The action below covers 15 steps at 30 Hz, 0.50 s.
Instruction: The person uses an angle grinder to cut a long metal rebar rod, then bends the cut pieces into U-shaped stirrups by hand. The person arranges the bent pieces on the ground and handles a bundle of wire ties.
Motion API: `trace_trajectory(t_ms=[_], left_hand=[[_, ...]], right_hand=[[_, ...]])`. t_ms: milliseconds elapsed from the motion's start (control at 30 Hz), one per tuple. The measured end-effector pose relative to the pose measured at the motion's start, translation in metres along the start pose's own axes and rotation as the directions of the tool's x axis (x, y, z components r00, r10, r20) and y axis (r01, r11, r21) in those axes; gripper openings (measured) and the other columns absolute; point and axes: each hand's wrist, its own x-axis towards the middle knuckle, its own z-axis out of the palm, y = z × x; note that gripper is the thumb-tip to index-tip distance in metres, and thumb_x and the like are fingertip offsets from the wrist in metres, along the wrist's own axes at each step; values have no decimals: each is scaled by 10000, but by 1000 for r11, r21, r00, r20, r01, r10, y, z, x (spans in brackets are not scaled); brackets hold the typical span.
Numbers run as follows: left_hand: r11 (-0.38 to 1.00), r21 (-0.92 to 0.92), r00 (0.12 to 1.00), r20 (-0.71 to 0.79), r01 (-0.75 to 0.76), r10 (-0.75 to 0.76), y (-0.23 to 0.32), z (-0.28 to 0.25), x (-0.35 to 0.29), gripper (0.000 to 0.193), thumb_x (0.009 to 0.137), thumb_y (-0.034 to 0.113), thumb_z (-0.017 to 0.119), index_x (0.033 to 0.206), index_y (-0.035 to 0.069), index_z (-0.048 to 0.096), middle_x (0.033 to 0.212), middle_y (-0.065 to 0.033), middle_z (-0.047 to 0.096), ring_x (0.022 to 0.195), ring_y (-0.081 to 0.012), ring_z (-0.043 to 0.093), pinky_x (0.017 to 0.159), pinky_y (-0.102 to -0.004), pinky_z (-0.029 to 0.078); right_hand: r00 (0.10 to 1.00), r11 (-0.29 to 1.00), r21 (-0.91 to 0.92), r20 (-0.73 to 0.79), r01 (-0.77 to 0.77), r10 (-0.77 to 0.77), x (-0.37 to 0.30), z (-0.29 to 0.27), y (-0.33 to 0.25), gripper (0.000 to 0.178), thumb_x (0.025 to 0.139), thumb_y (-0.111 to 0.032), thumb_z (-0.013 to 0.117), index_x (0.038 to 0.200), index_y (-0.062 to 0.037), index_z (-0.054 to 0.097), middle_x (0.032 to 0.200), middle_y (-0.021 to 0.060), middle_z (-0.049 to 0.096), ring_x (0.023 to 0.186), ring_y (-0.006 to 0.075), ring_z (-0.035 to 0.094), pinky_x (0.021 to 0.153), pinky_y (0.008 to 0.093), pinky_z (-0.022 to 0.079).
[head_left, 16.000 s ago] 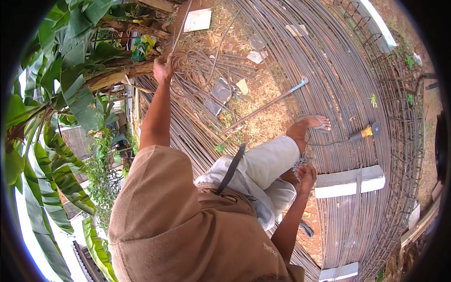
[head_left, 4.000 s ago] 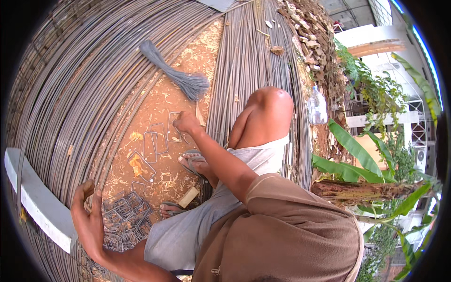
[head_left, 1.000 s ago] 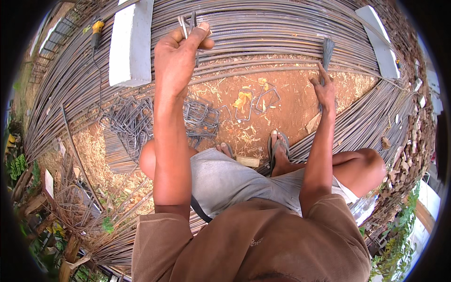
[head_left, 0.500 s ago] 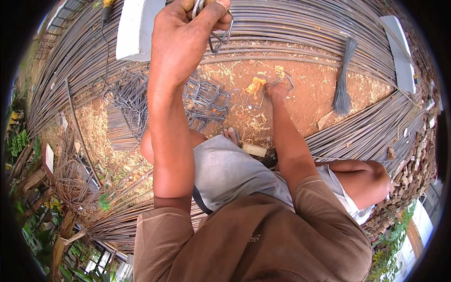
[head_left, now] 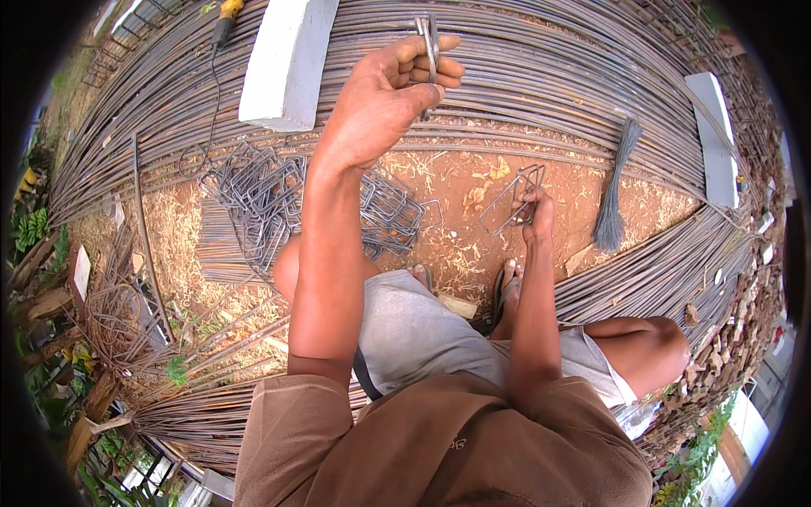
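Raised over the long bars, my left hand [head_left: 380, 101] is closed on a small stack of steel stirrups [head_left: 428, 46], seen nearly edge-on between thumb and fingers. Lower and to the right, my right hand [head_left: 539, 211] grips a rectangular bent-steel stirrup [head_left: 529, 175] just above the reddish soil; whether there is more than one is hard to make out. A tangled pile of similar stirrups [head_left: 253, 190] lies on the ground beyond my left knee, partly hidden by my left forearm.
Long steel bars [head_left: 524, 84] run across the far side. A white block [head_left: 283, 76] and a grey block [head_left: 716, 139] stand on them. A bundle of thin wire [head_left: 619, 190] lies right. A yellow-ended corded tool [head_left: 226, 19] is far left; a wood piece [head_left: 457, 306] lies by my feet.
My right hand has lifted off the ground with a stirrup, leaving dry leaf scraps behind. My left hand, still holding its stirrups, now appears lower and further right. The view has shifted.
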Motion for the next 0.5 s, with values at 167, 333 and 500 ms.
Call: trace_trajectory(t_ms=[167,333,500], left_hand=[[985,-160,993,107,64,-47,8,14,12,442,1024,128,789,1416,-58,703,1168,-165,824,1077,-226,802,1028,-356,620],[973,-191,981,169,131,-99,19,47,14,429,1022,175,815,1361,-75,730,1119,-174,839,1065,-218,815,969,-340,644],[974,-199,987,138,107,-80,7,71,18,423,996,168,843,1339,-64,756,1133,-177,836,1058,-228,808,933,-338,646]], right_hand=[[932,971,62,273,230,-238,-79,35,-156,143,978,-149,733,1095,-78,690,699,7,637,524,135,549,527,294,437],[842,930,-35,438,366,-316,-158,93,-234,237,951,-13,829,1132,-93,699,694,-6,666,491,40,472,509,235,381],[832,896,-86,417,436,-365,-189,139,-208,309,914,25,861,1150,-94,699,844,14,757,606,18,546,510,218,365]])
